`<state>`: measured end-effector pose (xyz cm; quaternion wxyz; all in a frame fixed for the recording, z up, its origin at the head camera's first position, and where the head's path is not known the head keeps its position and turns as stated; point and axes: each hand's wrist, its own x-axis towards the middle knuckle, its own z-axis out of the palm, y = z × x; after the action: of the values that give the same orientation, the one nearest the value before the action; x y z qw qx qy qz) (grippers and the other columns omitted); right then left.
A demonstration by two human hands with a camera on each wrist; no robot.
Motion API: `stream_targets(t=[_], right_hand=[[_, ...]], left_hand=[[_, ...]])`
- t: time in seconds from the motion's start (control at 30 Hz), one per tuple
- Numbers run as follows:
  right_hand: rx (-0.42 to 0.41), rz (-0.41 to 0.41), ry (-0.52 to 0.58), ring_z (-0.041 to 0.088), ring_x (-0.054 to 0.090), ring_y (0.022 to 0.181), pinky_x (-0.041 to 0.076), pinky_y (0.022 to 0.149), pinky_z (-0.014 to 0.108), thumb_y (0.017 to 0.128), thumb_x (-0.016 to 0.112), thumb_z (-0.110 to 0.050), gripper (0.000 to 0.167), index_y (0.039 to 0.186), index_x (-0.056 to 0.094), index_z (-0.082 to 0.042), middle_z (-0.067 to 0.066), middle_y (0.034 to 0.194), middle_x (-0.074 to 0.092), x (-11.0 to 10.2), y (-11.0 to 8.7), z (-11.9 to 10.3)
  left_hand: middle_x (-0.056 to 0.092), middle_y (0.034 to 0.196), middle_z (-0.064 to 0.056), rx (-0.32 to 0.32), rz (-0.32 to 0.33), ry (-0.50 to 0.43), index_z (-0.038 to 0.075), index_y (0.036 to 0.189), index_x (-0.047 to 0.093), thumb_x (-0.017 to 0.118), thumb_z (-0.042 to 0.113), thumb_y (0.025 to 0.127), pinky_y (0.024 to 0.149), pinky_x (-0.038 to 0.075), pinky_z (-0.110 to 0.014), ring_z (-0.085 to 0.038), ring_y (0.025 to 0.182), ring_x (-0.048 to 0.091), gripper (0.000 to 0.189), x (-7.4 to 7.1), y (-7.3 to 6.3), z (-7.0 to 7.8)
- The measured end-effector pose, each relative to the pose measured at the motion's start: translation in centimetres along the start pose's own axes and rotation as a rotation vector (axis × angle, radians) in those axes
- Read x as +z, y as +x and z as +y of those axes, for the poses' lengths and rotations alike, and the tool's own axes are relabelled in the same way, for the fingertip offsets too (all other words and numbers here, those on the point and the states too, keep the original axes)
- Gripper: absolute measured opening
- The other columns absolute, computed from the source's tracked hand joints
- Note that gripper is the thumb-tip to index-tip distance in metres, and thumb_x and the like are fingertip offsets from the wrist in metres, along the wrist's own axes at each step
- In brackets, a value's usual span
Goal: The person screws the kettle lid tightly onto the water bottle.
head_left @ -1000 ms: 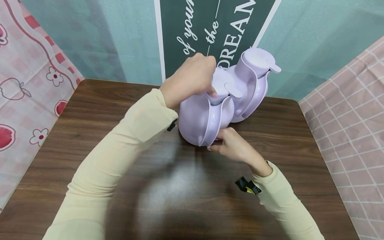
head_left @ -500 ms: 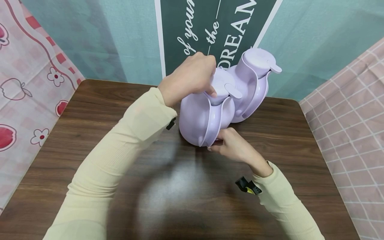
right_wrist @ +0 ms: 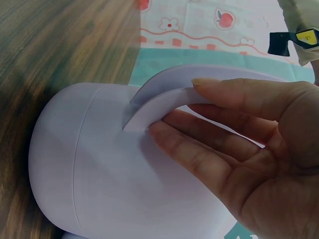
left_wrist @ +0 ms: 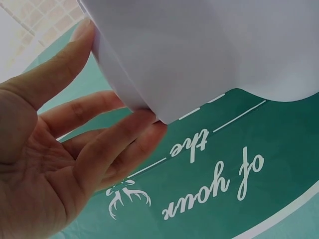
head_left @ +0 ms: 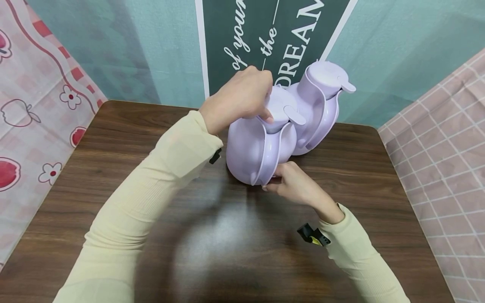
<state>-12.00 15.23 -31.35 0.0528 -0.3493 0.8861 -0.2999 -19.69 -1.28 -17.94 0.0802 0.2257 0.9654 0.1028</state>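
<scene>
Two lavender thermal jugs with round lids and lid levers stand on the table, one behind the other. My left hand (head_left: 242,94) grips the near jug (head_left: 242,151) round its top. In the left wrist view the thumb and fingertips meet the edge of the jug's top (left_wrist: 174,55). Low on the same jug, my right hand (head_left: 297,185) holds the curved handle (head_left: 267,164). The right wrist view has the fingers (right_wrist: 194,149) inside the handle loop and the thumb on its outer side. Behind and to the right is the far jug (head_left: 308,103), overlapped by the near one.
The dark wood table (head_left: 242,252) spreads in front of the jugs. A teal cloth backdrop with a dark green lettered panel (head_left: 227,38) rises behind them. Fruit-patterned cloth (head_left: 38,126) hangs at the left, pink checked cloth (head_left: 451,168) at the right.
</scene>
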Motion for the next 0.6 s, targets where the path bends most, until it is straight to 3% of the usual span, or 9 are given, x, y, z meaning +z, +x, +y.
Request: stream_targets(t=[0.43, 0.6], right_hand=[[0.017, 0.0, 0.003, 0.01, 0.054, 0.066, 0.046, 0.064, 0.031, 0.068, 0.072, 0.0, 0.012, 0.074, 0.066, -0.007, -0.005, 0.068, 0.061, -0.05, 0.02, -0.03], [0.011, -0.001, 0.0, 0.011, 0.054, 0.066, 0.046, 0.065, 0.032, 0.068, 0.072, 0.0, 0.012, 0.074, 0.066, -0.007, -0.005, 0.069, 0.062, -0.03, 0.11, -0.03]], left_hand=[[0.05, 0.073, -0.003, 0.028, 0.016, -0.027, 0.007, 0.075, 0.055, 0.076, 0.035, 0.073, 0.062, 0.036, -0.027, -0.018, 0.077, 0.046, 0.036, 0.41, -0.31, -0.35], [0.053, 0.079, -0.004, 0.033, 0.007, -0.015, 0.005, 0.084, 0.059, 0.075, 0.034, 0.075, 0.069, 0.038, -0.029, -0.02, 0.085, 0.047, 0.035, 0.34, -0.48, -0.3]])
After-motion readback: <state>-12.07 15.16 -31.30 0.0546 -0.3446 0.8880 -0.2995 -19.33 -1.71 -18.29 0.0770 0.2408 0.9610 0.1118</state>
